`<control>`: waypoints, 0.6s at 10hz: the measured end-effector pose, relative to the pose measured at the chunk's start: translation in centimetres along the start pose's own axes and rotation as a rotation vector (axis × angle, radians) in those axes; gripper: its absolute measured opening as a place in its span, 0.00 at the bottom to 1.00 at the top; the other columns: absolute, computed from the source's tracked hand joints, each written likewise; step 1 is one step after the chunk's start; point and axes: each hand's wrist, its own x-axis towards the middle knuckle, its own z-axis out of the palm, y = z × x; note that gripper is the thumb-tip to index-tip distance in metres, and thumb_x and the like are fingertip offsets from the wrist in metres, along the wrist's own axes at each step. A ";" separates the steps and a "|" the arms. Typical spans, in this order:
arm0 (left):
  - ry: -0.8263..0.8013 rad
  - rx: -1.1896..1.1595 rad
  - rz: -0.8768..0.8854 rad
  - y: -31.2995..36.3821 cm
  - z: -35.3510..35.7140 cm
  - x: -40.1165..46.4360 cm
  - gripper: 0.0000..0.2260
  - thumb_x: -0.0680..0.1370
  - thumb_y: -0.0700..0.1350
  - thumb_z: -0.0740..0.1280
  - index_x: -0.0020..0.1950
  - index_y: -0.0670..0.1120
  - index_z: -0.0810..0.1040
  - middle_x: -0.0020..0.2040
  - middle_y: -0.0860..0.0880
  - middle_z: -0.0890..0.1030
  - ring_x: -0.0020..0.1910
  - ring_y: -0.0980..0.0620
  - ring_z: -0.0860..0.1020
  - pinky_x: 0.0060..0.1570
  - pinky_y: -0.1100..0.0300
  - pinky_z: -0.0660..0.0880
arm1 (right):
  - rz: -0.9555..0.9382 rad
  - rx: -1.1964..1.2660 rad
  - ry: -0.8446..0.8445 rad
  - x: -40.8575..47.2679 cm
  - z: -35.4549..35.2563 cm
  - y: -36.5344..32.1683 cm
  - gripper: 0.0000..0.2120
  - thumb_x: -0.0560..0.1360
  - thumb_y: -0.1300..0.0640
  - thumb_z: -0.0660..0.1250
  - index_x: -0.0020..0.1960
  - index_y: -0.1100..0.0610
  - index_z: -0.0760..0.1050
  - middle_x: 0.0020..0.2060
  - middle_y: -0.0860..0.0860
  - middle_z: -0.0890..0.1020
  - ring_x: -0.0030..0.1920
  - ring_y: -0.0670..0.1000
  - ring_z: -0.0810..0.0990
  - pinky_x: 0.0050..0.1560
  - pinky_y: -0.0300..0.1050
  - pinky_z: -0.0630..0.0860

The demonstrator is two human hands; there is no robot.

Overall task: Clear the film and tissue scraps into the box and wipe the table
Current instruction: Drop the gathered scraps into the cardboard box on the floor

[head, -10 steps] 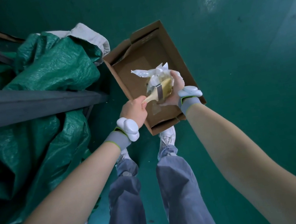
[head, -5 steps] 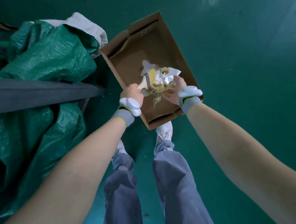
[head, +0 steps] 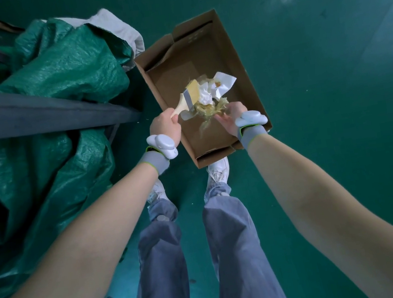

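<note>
Standing over an open cardboard box [head: 231,49] that sits on the green floor [head: 336,102], the person holds both hands above its near half. The left hand [head: 164,126] has its fingers curled round the pale wooden handle of a paintbrush [head: 189,99]; the brush angles up and to the right, its metal ferrule and yellowish bristles lying against the scraps. The right hand [head: 233,118] is turned palm up over the near right part of the box, beside its right wall. Its fingers touch the underside of the scrap bundle, but whether they are curled on it or merely supporting it cannot be told.

The scraps form one clump between the two hands, over the middle of the box: crumpled white tissue [head: 224,84] toward the far right side, and thin, yellow-stained clear film [head: 207,110] hanging in strands below it. Whether any part of the clump touches the box bottom cannot be told.

Both wrists carry grey bands with white rounded devices attached. The near wall of the box lies just ahead of the person's white shoes [head: 218,171]; grey trousers fill the lower centre. At the left, a dark table edge [head: 45,117] runs across, with green tarpaulin [head: 63,64] bunched above and below it and a pale grey cloth [head: 121,28] beside the box's far left corner.
</note>
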 end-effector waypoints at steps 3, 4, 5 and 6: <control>-0.055 -0.018 -0.068 -0.7 -0.4 -0.4 0.08 0.80 0.39 0.56 0.41 0.41 0.69 0.39 0.41 0.72 0.38 0.43 0.68 0.36 0.55 0.61 | 0.010 0.147 -0.090 -2.9 0.7 -1.7 0.11 0.79 0.56 0.64 0.60 0.56 0.71 0.58 0.59 0.73 0.50 0.54 0.80 0.43 0.46 0.80; -0.073 -0.027 -0.097 -0.3 -1.0 -0.9 0.08 0.80 0.39 0.56 0.42 0.43 0.70 0.40 0.41 0.73 0.38 0.43 0.69 0.36 0.55 0.62 | 0.019 0.137 -0.111 -3.7 0.5 -1.6 0.12 0.80 0.57 0.61 0.62 0.59 0.71 0.55 0.59 0.74 0.47 0.54 0.80 0.45 0.46 0.80; -0.081 -0.026 -0.132 0.2 -3.4 -4.2 0.09 0.80 0.40 0.55 0.42 0.41 0.72 0.40 0.43 0.73 0.38 0.43 0.69 0.36 0.55 0.61 | 0.003 0.051 -0.069 -7.6 -0.7 -1.4 0.15 0.80 0.59 0.59 0.65 0.62 0.71 0.54 0.58 0.74 0.53 0.54 0.78 0.53 0.46 0.78; -0.072 -0.050 -0.151 0.8 -5.2 -6.2 0.09 0.80 0.40 0.55 0.43 0.41 0.72 0.40 0.42 0.73 0.39 0.43 0.70 0.36 0.55 0.62 | 0.004 -0.015 -0.042 -10.0 -1.3 -1.6 0.14 0.80 0.59 0.59 0.64 0.62 0.72 0.53 0.58 0.75 0.52 0.54 0.78 0.51 0.44 0.79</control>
